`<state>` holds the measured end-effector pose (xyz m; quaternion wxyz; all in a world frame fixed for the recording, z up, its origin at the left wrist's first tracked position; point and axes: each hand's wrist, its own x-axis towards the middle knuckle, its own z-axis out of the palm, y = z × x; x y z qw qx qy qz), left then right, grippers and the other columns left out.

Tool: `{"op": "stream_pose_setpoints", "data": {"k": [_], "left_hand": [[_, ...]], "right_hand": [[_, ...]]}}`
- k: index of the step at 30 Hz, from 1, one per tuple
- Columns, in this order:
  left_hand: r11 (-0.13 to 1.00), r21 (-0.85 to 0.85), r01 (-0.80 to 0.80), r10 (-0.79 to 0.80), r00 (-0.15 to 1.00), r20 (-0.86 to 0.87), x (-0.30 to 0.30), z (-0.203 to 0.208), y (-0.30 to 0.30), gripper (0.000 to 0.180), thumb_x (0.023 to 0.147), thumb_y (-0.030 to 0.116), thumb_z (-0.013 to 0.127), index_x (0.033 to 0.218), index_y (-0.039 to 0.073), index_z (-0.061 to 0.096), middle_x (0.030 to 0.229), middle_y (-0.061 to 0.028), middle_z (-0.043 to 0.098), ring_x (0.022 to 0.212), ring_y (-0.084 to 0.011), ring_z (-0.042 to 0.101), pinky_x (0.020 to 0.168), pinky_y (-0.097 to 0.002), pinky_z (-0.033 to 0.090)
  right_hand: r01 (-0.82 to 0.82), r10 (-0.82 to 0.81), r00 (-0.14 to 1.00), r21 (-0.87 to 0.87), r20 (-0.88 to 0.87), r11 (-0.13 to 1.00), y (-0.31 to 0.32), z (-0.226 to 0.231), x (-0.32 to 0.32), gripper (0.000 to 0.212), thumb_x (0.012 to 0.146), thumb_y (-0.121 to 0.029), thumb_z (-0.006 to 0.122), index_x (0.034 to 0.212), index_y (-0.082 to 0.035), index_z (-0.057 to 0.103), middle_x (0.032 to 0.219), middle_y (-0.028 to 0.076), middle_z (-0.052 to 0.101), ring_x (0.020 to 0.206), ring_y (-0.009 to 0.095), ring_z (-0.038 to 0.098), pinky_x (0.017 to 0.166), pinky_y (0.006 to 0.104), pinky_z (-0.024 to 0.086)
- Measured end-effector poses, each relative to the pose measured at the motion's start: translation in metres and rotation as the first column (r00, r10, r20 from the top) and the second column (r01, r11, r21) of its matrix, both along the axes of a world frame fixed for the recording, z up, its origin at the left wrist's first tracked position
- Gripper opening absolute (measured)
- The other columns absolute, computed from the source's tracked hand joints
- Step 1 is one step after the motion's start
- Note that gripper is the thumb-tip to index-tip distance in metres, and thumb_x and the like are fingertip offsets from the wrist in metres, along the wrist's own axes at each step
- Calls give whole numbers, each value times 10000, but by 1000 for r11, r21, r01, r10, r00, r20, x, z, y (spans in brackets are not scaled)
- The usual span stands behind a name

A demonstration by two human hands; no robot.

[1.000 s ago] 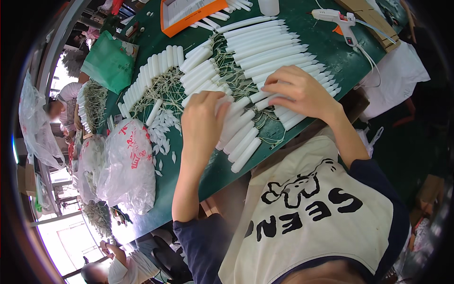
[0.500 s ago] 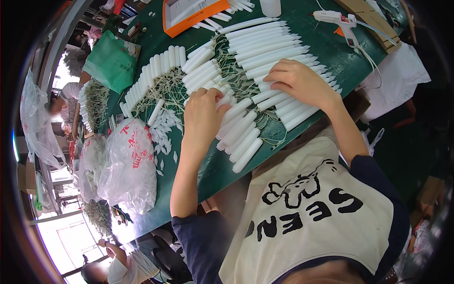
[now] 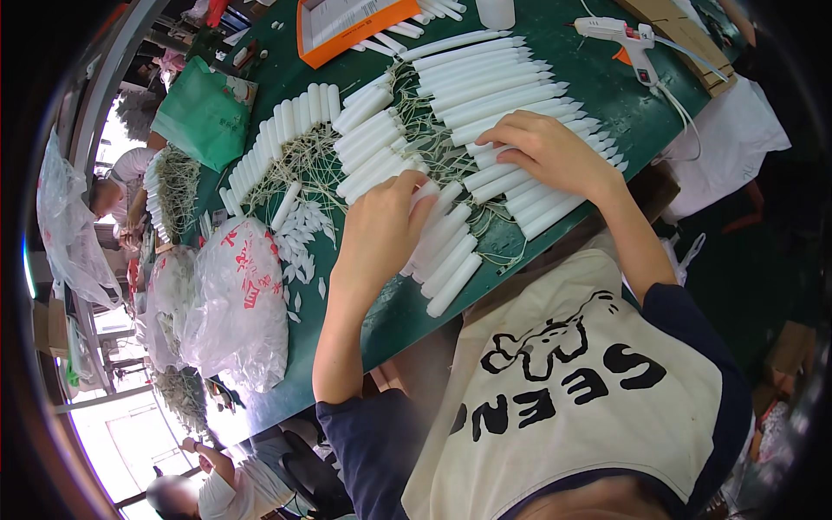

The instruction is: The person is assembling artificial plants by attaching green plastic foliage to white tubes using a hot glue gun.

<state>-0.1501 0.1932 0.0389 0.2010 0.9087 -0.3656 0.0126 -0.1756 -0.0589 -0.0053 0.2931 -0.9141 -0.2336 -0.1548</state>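
Observation:
Two columns of white candle-shaped tubes lie on the green table (image 3: pixel 381 325). The right column's candles (image 3: pixel 490 76) have flame-shaped tips; the left column's plain tubes (image 3: pixel 371 134) lie beside them. Pale thin wires (image 3: pixel 444 143) run tangled between the columns. My left hand (image 3: pixel 386 227) is closed on a white tube (image 3: pixel 444 199) in the near part of the left column, its fingers partly hiding it. Over the right column, my right hand (image 3: pixel 552 154) has bent fingers and thumb closed around a candle (image 3: pixel 482 149), mostly covered by the hand.
A white glue gun (image 3: pixel 620 36) with a cable lies at the far right. An orange box (image 3: pixel 351 30) and a white cup (image 3: pixel 496 13) stand at the back. More wired tubes (image 3: pixel 286 121), loose flame tips (image 3: pixel 302 238) and a plastic bag (image 3: pixel 238 303) are left. Other people sit beyond.
My left hand has moved a little to the right and nearer along the left column. My right hand has shifted only slightly left.

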Motion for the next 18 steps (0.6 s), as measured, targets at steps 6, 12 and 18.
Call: {"op": "stream_pose_setpoints", "data": {"k": [6,12,18], "left_hand": [[998,42,42,-37,995,-92,1,-2,1,234,915,199,535,1065,25,576,760,-196,654,708,-387,629,660,-452,490],[991,-130,44,-44,999,3,1,-4,-7,208,914,138,520,1086,24,551,760,-194,651,709,-413,616,651,-453,478],[984,-154,-91,60,979,-195,-7,22,-27,280,843,215,673,1019,12,592,683,-130,616,596,-256,609,583,-355,480]], "right_hand": [[-3,3,999,-7,46,1000,-1,0,-1,203,802,-39,639,1004,-26,625,953,98,600,886,288,594,757,367,489],[-23,18,997,62,74,998,1,4,-5,207,811,-31,637,1018,-27,624,971,98,575,870,283,591,748,354,490],[-37,3,965,125,264,991,6,15,-5,275,802,-22,654,1075,-43,630,972,102,593,843,270,589,734,340,495]]}}
